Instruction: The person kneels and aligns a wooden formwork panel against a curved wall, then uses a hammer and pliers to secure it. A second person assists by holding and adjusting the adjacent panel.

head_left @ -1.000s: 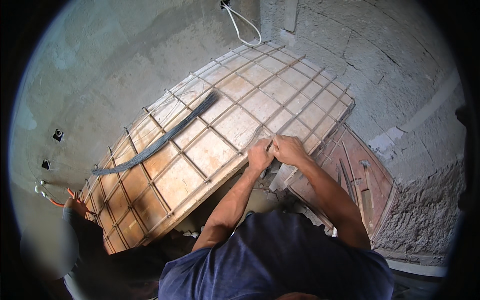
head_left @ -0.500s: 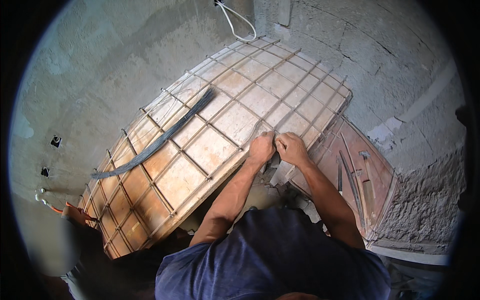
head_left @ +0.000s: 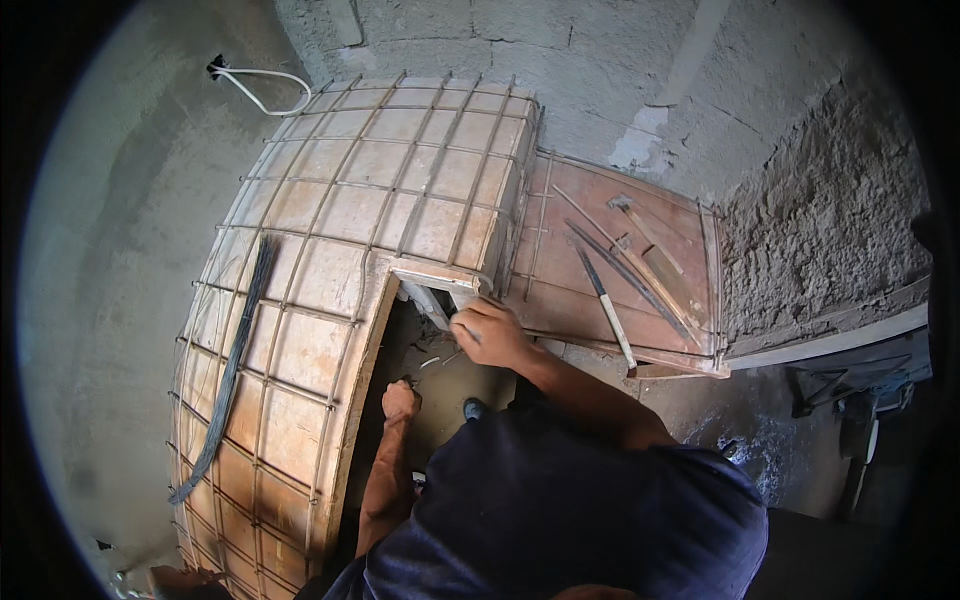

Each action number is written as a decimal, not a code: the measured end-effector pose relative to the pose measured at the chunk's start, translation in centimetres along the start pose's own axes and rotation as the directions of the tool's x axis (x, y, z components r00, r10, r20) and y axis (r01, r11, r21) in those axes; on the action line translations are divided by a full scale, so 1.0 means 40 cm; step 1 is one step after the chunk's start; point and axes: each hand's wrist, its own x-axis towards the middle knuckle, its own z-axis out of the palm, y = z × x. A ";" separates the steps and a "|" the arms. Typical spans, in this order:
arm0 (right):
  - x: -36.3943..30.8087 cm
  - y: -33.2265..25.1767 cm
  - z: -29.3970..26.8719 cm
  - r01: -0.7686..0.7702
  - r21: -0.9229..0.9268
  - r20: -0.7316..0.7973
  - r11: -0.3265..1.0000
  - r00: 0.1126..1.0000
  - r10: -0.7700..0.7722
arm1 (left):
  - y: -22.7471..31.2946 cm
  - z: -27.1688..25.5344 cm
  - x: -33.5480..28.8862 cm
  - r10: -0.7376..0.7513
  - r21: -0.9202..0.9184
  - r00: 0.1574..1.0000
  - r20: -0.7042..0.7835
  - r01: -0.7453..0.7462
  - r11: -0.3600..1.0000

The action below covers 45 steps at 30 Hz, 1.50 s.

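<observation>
Steel rebar tied in a grid [head_left: 335, 183] lies over a raised wooden formwork panel [head_left: 315, 265]. My right hand [head_left: 490, 335] is closed beside the panel's inner corner, with a sliver of something dark at its fingers that I cannot make out. Lower and to the left, my left hand [head_left: 401, 401] is curled into a fist over the gap beside the panel's edge. A small bit shows at its fingertips, too small to name. A long bundle of thin grey tie wire [head_left: 235, 365] rests on the grid at the left.
A lower reddish board [head_left: 590, 255] at the right bears long bars and a brush-like tool [head_left: 605, 305]. Rough block walls [head_left: 560, 60] close off the back. A white cable loop [head_left: 265, 90] hangs from the left wall. Another person's hand [head_left: 185, 580] shows lower left.
My view has swung right. My hands, together at the panel's edge before, have come apart: the left is down over the gap, the right by the panel's corner.
</observation>
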 end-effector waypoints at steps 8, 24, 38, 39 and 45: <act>-0.333 0.311 -0.277 -0.484 -0.287 -0.283 0.827 0.867 0.410 | 0.038 -0.032 -0.054 0.070 -0.006 0.985 0.159 -0.070 0.998; -0.475 0.664 -0.525 -0.777 -0.374 -0.036 0.507 0.558 0.829 | 0.316 -0.415 -0.160 0.068 -0.841 0.975 -0.211 -0.217 0.495; -0.316 0.975 -0.761 -0.507 -0.747 0.155 0.429 0.495 0.855 | 0.378 -0.435 -0.266 -0.128 -0.796 0.976 -0.178 -0.066 0.601; -0.308 0.979 -0.758 -0.452 -0.754 0.166 0.478 0.573 0.803 | 0.383 -0.433 -0.278 -0.154 -0.843 0.974 -0.164 -0.058 0.535; -0.263 1.000 -0.774 -0.416 -0.746 0.251 0.520 0.548 0.798 | 0.395 -0.429 -0.287 -0.217 -0.854 0.949 -0.228 -0.087 0.513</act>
